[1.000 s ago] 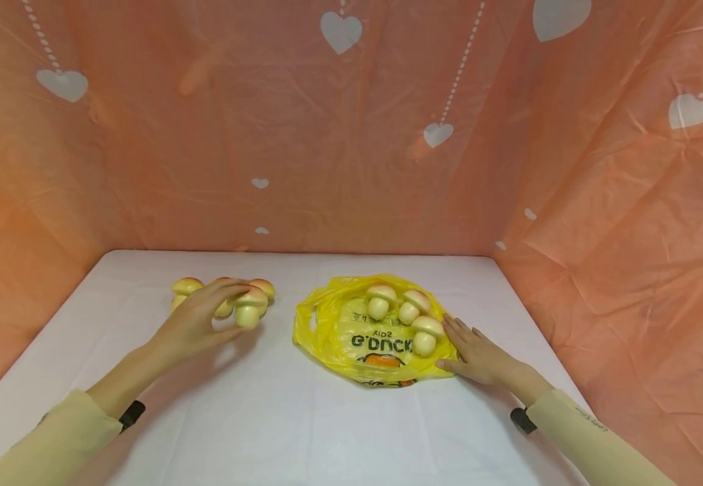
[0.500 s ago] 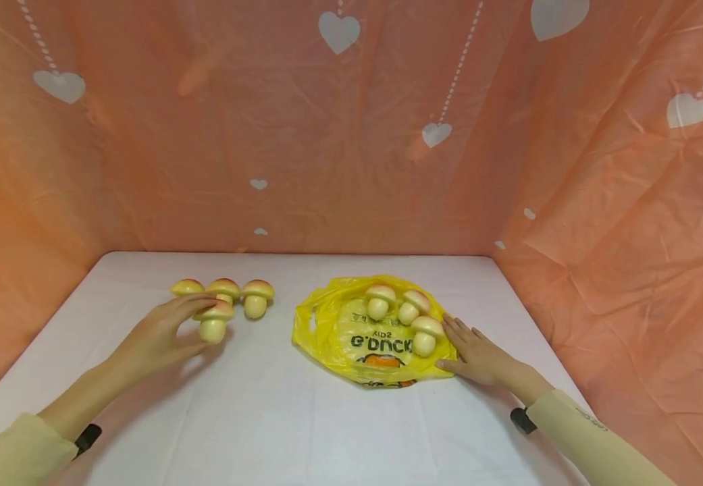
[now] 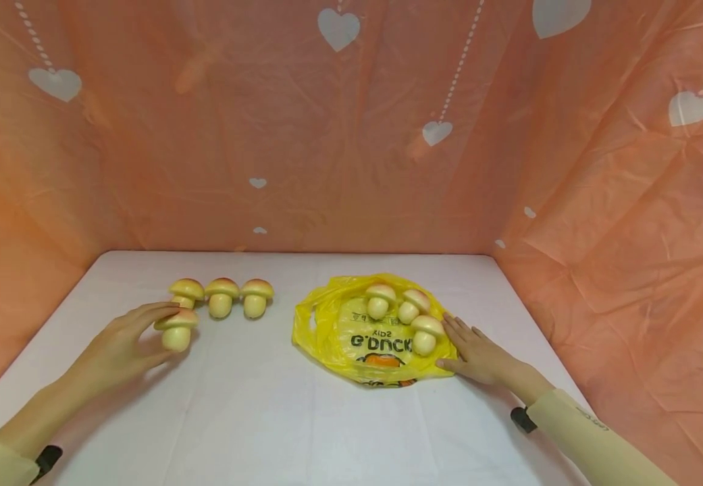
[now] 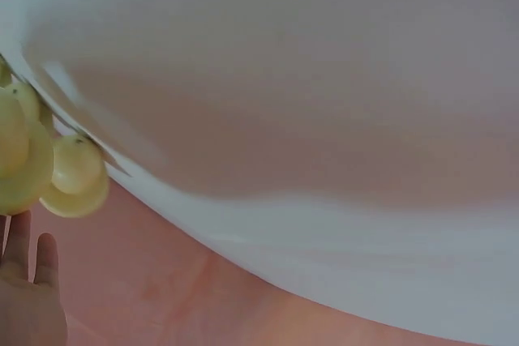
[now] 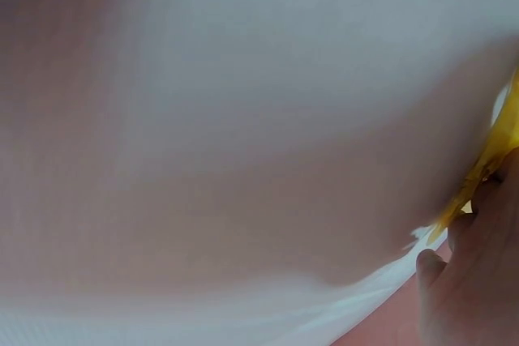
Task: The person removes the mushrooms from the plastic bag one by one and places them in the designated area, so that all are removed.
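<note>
Evidently, a mushroom (image 3: 176, 331) is pinched by the left hand (image 3: 117, 347), its thumb and fingers parted only by the width of the mushroom; it is gripped from the side, presumably so that the foot of the stem is left free. Whether the counter (image 3: 254, 418) is touched by it cannot be told. Just beyond the left hand, three mushrooms (image 3: 221, 297) are set side by side, caps to the far side, perhaps aligned to be kept in order. The right hand (image 3: 481, 356) is laid nearly flat, fingers extended and nothing gripped; the edge of the bag (image 3: 329, 347) is touched by it, probably so that the thin plastic is steadied. Near its fingertips, three more mushrooms (image 3: 414, 307) are clustered, by whose weight the bag may also be held down.
</note>
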The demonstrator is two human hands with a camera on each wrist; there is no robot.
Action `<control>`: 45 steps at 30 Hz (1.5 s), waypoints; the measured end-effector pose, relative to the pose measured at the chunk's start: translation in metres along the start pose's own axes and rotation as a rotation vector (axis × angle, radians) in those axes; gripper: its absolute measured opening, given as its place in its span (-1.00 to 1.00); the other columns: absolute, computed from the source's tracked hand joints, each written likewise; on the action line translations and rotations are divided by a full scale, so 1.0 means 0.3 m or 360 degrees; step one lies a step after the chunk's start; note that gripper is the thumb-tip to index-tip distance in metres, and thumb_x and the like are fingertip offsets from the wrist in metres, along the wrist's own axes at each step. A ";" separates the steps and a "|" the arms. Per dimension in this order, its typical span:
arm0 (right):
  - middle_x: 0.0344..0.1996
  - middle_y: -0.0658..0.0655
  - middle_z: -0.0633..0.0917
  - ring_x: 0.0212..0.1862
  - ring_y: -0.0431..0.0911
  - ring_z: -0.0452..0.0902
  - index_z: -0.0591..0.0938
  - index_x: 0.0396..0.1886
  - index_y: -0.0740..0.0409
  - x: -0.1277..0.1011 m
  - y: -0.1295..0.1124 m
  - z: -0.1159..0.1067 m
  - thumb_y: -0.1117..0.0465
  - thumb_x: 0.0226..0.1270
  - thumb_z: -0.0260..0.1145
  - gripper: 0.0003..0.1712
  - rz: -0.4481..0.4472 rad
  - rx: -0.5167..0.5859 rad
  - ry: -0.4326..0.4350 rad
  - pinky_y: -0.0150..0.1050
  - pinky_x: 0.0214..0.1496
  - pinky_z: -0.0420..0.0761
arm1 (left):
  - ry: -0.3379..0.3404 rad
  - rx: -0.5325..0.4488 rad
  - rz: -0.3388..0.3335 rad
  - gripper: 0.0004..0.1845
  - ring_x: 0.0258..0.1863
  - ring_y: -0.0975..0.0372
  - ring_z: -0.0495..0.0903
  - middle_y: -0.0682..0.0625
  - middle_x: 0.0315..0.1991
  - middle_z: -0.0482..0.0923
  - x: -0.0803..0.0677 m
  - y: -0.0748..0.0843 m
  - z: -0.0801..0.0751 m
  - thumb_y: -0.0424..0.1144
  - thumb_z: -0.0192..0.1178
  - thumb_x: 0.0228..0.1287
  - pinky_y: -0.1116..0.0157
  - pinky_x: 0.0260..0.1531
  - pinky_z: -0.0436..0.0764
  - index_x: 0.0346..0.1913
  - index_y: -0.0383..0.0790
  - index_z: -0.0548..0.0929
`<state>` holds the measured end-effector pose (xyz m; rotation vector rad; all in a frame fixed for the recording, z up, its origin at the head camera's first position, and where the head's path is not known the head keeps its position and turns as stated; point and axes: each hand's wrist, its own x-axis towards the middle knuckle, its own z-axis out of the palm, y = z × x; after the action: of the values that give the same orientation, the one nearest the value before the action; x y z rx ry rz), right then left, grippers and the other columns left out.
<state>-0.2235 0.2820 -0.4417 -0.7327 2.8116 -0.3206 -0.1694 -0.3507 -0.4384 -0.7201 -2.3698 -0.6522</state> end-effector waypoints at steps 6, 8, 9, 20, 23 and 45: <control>0.65 0.40 0.00 0.61 0.39 -0.08 0.05 0.63 0.44 0.001 -0.001 -0.003 -0.31 0.54 0.15 0.10 0.0007 -0.0020 -0.0002 0.39 0.57 0.01 | -0.0051 0.0054 -0.0146 -0.15 0.21 0.73 0.30 -0.08 0.11 0.69 -0.034 -0.019 -0.048 -0.36 0.72 -0.35 0.77 0.21 0.09 0.22 -0.22 0.67; 0.65 0.39 -0.01 0.61 0.39 -0.08 0.05 0.63 0.44 0.003 0.001 -0.006 -0.31 0.54 0.15 0.10 0.0008 -0.0025 0.0003 0.39 0.57 0.01 | -0.0050 0.0072 -0.0178 -0.14 0.20 0.77 0.26 -0.09 0.09 0.68 -0.043 -0.033 -0.062 -0.38 0.71 -0.34 0.78 0.19 0.07 0.23 -0.22 0.66; 0.65 0.39 -0.01 0.61 0.39 -0.08 0.05 0.63 0.44 0.003 0.001 -0.007 -0.31 0.54 0.15 0.10 0.0007 -0.0026 0.0007 0.38 0.57 0.01 | -0.0042 0.0080 -0.0179 -0.13 0.20 0.78 0.25 -0.10 0.08 0.68 -0.048 -0.042 -0.068 -0.40 0.71 -0.36 0.79 0.18 0.07 0.23 -0.25 0.65; 0.64 0.40 -0.01 0.62 0.40 -0.10 0.05 0.63 0.45 -0.005 0.001 -0.007 -0.28 0.55 0.17 0.08 0.0011 -0.0010 0.0015 0.40 0.56 0.01 | -0.0081 0.0139 -0.0173 -0.17 0.24 0.86 0.12 0.01 0.14 0.66 -0.083 -0.122 -0.099 -0.38 0.67 -0.27 0.78 0.21 0.03 0.26 -0.20 0.65; 0.64 0.40 0.00 0.62 0.39 -0.10 0.05 0.63 0.45 -0.005 0.003 -0.005 -0.28 0.55 0.16 0.08 0.0007 -0.0014 0.0019 0.40 0.56 0.02 | -0.0089 0.0173 -0.0150 -0.14 0.27 0.85 0.09 0.02 0.18 0.66 -0.090 -0.133 -0.102 -0.39 0.68 -0.32 0.77 0.25 0.01 0.25 -0.22 0.65; 0.64 0.39 0.01 0.61 0.39 -0.08 0.05 0.63 0.44 -0.001 0.007 0.010 -0.30 0.54 0.16 0.09 -0.0009 -0.0010 0.0034 0.40 0.56 0.03 | -0.0057 0.0143 -0.0042 -0.05 0.39 0.78 0.08 0.49 0.41 0.30 -0.117 -0.152 -0.099 -0.46 0.67 -0.45 0.74 0.33 -0.01 0.28 -0.23 0.65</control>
<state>-0.2235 0.2834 -0.4451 -0.7433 2.8324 -0.3225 -0.1621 -0.4136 -0.4521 -0.6680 -2.4284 -0.5437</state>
